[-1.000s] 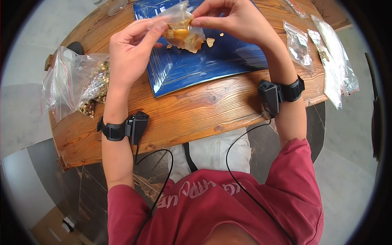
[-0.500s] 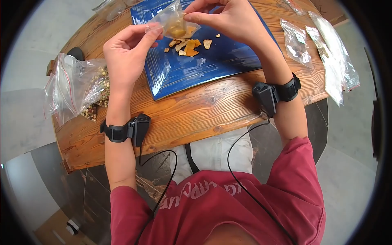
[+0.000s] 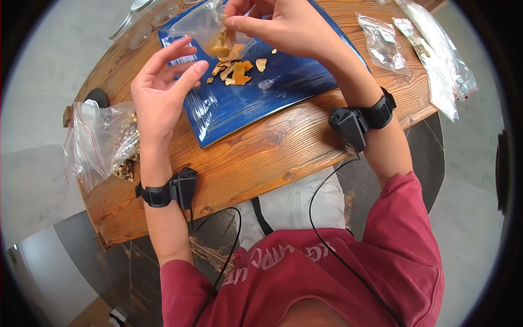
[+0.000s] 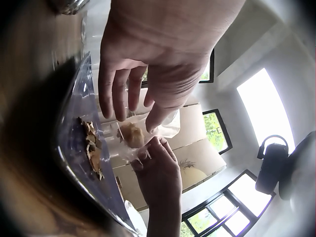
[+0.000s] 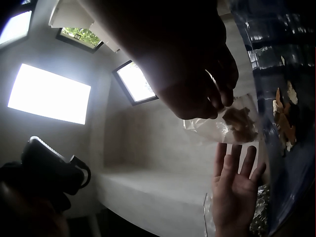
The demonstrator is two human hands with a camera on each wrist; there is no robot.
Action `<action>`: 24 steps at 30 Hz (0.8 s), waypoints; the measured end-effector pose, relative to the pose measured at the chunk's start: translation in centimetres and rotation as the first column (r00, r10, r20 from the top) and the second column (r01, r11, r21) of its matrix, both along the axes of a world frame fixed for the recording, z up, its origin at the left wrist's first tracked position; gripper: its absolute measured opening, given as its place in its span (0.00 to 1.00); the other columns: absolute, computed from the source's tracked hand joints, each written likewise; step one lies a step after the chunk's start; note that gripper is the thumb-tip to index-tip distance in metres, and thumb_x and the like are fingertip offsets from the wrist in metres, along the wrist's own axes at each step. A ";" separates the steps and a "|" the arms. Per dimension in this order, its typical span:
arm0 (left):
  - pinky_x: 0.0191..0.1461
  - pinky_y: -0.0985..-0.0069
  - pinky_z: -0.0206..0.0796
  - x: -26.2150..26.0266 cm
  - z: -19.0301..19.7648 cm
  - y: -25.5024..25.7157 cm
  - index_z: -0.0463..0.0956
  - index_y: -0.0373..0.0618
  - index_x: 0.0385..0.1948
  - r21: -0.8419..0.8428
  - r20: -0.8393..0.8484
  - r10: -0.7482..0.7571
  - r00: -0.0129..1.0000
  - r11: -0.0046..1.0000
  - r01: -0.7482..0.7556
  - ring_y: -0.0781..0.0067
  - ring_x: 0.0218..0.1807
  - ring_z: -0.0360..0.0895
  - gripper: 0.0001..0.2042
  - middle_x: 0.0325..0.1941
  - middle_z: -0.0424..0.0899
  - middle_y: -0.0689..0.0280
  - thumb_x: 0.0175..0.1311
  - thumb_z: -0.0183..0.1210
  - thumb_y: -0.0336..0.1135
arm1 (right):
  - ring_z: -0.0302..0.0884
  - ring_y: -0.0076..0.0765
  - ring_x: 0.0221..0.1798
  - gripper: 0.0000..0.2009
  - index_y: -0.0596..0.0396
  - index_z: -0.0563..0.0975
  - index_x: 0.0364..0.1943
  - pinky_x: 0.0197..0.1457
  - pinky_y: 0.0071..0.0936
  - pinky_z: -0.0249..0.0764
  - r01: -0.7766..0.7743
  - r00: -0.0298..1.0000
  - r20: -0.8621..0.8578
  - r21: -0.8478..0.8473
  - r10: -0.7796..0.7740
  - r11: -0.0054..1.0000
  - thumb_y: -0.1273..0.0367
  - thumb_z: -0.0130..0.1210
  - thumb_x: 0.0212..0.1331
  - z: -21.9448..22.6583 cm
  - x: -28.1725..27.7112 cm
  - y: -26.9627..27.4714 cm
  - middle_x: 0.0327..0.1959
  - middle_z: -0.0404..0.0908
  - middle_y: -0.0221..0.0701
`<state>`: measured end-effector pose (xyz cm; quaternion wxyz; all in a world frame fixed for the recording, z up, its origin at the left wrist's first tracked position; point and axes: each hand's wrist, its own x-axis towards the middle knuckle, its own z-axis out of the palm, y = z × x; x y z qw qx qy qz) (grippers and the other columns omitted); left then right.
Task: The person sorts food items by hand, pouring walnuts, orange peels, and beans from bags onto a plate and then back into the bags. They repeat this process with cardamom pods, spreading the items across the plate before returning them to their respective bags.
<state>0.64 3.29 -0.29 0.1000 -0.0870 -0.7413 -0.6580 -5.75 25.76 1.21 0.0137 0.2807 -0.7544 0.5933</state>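
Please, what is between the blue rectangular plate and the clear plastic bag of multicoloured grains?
In the head view, the person's bare left hand and forearm come between the plate and the bag, above the brown wooden table.

A plank-topped wooden surface (image 3: 256, 147) stands in a bright room with black-framed windows (image 4: 217, 131), possibly a home.

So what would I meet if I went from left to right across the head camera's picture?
Bag of little balls → left hand → orange bits → small clear bag → long white bag
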 end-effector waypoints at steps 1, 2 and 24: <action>0.44 0.77 0.80 -0.2 -0.3 -0.4 0.82 0.35 0.52 -0.039 0.034 -0.005 0.999 0.999 0.006 0.72 0.44 0.86 0.15 0.45 0.88 0.61 0.64 0.69 0.25 | 0.79 0.20 0.30 0.06 0.60 0.81 0.37 0.35 0.20 0.75 -0.021 0.999 -0.035 -0.009 0.021 1.000 0.71 0.62 0.65 -0.2 -0.1 -0.1 0.27 0.83 0.28; 0.44 0.76 0.79 -0.5 -0.8 -1.2 0.81 0.35 0.54 -0.080 0.069 -0.008 0.998 0.997 0.014 0.72 0.45 0.86 0.17 0.46 0.88 0.61 0.64 0.69 0.25 | 0.78 0.19 0.30 0.06 0.60 0.81 0.37 0.35 0.20 0.75 -0.042 0.997 -0.070 -0.020 0.041 0.999 0.71 0.62 0.65 -0.3 -0.1 -0.2 0.27 0.83 0.27; 0.46 0.81 0.78 -0.7 -1.4 -1.7 0.86 0.32 0.39 -0.063 -0.070 0.000 0.998 0.998 -0.004 0.78 0.39 0.86 0.06 0.39 0.90 0.61 0.62 0.70 0.20 | 0.81 0.18 0.32 0.11 0.60 0.79 0.43 0.37 0.17 0.76 -0.183 0.979 0.081 -0.083 0.189 0.980 0.75 0.67 0.59 0.1 0.0 0.2 0.30 0.86 0.27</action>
